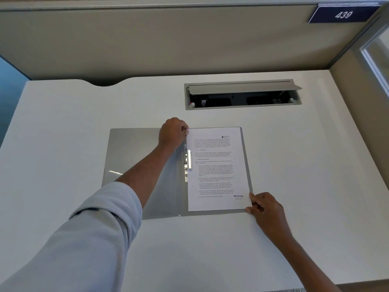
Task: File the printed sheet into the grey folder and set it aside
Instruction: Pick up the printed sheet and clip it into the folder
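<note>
The grey folder (139,157) lies open and flat in the middle of the white desk, its clear cover spread to the left. The printed sheet (216,171) rests on the folder's right half, text facing up, with a "RECEIVED" stamp near its lower right corner. A metal fastener with a white bar (188,162) runs along the sheet's left edge at the spine. My left hand (172,133) pinches the sheet's top left corner. My right hand (265,209) pinches the sheet's bottom right corner together with the folder's edge.
An open cable hatch (242,95) with a raised grey lid is sunk into the desk behind the folder. A beige partition (168,43) walls the back, with a blue plate reading 439 (343,14) at the top right. The desk's back edge has a curved notch (105,82).
</note>
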Demonstrator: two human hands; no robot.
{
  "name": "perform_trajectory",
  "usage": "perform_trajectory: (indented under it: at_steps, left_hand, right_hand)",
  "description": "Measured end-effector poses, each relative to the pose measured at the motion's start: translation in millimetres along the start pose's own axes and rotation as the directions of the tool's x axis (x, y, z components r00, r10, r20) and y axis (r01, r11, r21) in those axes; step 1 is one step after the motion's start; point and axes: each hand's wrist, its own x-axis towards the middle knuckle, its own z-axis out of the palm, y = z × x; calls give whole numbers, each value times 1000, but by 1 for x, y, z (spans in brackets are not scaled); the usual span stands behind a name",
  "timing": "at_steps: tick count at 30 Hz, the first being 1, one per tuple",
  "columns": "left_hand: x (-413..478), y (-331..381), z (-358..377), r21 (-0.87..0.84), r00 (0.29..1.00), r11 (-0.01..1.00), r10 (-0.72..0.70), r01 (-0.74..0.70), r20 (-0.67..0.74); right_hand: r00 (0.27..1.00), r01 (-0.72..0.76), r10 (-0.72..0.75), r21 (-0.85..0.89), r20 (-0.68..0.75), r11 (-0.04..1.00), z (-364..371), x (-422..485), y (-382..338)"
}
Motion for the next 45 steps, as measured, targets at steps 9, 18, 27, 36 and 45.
perform_trajectory:
  at_steps: [9, 18, 27, 36, 45]
  left_hand:
    - [-2, 0, 0, -5, 1000, 1000, 4, -4, -15]
    - [-3, 0, -1, -5, 1000, 1000, 10, -10, -24]
    - [-4, 0, -1, -8, 999, 1000, 22, -22, -29]
    - [-5, 1, 0, -9, 999, 1000, 7, -8, -33]
    - [-6, 2, -1, -45, 999, 999, 8, -9, -34]
  right_hand:
    - [1000, -8, 8, -17, 20, 1000, -2, -1, -5]
    - [999, 19, -17, -52, 43, 998, -4, -1, -8]
    - [999, 15, -11, -77, 49, 997, -3, -1, -7]
    - [1000, 14, -12, -66, 21, 998, 0, -3, -7]
    - [998, 61, -61, -86, 3, 994, -2, -4, -11]
